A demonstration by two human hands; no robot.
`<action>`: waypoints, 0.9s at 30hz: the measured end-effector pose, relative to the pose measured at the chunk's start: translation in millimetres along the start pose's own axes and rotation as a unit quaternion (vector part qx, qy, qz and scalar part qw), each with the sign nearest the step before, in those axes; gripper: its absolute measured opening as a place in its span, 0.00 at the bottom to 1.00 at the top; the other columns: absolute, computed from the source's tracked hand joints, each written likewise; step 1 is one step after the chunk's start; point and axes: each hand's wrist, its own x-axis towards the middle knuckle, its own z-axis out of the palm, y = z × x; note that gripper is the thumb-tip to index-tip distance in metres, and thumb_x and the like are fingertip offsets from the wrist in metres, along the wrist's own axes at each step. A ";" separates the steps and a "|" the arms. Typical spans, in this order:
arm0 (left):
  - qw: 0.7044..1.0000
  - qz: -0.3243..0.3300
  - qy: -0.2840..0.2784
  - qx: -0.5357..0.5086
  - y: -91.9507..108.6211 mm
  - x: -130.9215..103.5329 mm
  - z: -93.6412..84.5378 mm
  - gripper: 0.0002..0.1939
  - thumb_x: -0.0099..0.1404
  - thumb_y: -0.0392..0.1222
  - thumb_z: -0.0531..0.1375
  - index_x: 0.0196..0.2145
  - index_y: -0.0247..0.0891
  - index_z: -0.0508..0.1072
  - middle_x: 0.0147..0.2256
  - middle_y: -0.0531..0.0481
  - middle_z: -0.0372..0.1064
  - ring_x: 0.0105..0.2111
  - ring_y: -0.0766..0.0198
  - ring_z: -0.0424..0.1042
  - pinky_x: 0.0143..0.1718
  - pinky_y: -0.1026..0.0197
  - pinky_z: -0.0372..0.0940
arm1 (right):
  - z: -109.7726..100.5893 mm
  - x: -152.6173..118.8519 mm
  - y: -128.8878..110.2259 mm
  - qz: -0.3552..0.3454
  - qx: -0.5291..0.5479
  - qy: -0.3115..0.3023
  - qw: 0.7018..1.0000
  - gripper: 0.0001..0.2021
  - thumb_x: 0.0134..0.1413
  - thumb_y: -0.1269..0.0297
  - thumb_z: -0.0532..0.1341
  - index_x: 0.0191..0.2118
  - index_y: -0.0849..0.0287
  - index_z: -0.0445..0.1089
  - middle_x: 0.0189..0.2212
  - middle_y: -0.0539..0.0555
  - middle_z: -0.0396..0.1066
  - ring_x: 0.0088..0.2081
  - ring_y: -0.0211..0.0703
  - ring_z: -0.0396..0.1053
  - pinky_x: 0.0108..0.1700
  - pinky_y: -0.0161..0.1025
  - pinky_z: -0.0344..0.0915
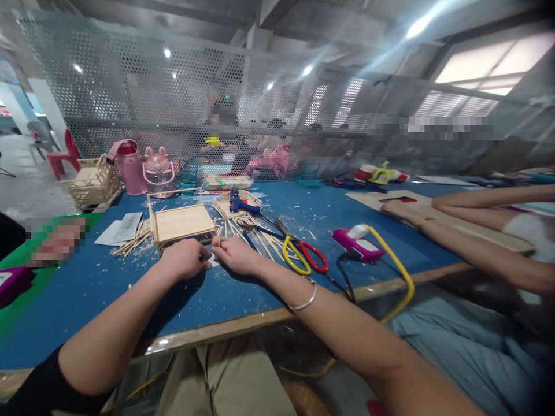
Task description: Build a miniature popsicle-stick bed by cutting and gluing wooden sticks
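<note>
My left hand and my right hand meet above the blue table, just in front of a small wooden-stick model with a flat panel and corner posts. The fingers of both are curled and pinched together, tips nearly touching. Whatever is between them is too small or hidden to name. A scrap of white paper shows below the fingertips. Past my right hand lie loose thin wooden sticks, a blue glue gun on another stick frame, and scissors with yellow and red handles.
A purple-and-white power socket with a yellow cord stands right of the scissors. At the back are a pink flask, a clear bottle and a perforated metal screen. Another person's arms rest at right.
</note>
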 end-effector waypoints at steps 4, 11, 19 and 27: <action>1.000 -0.010 -0.007 0.011 1.1 -0.4 -1.4 0.16 0.55 0.52 0.56 0.41 0.52 0.74 0.38 0.47 0.75 0.40 0.51 0.73 0.36 0.57 0.65 | -0.1 -1.9 -1.9 0.023 0.005 0.013 1.000 0.10 0.57 0.69 0.51 0.26 0.62 0.64 0.24 0.50 0.66 0.26 0.35 0.61 0.32 0.32 0.55; 0.999 -0.031 -0.002 0.023 7.2 -4.9 -4.7 0.16 0.56 0.52 0.55 0.41 0.50 0.75 0.39 0.43 0.74 0.40 0.49 0.73 0.36 0.55 0.65 | 3.7 -5.7 -5.5 -0.019 -0.035 -0.004 0.999 0.09 0.57 0.69 0.51 0.29 0.61 0.65 0.26 0.52 0.66 0.28 0.37 0.61 0.34 0.34 0.55; 0.999 -0.030 0.003 0.016 7.2 -6.0 -5.4 0.16 0.55 0.51 0.56 0.40 0.50 0.75 0.39 0.43 0.75 0.40 0.48 0.72 0.37 0.53 0.66 | 1.0 -6.9 -4.6 -0.035 -0.024 -0.017 0.999 0.08 0.57 0.69 0.50 0.30 0.61 0.64 0.23 0.51 0.64 0.27 0.38 0.60 0.33 0.34 0.54; 1.000 -0.017 0.002 0.015 5.1 -4.9 -3.5 0.16 0.55 0.51 0.55 0.42 0.52 0.74 0.40 0.45 0.74 0.41 0.49 0.72 0.37 0.53 0.66 | -1.3 -5.3 -1.5 -0.033 -0.024 -0.021 0.999 0.09 0.57 0.69 0.50 0.28 0.61 0.64 0.24 0.51 0.65 0.27 0.37 0.61 0.34 0.34 0.55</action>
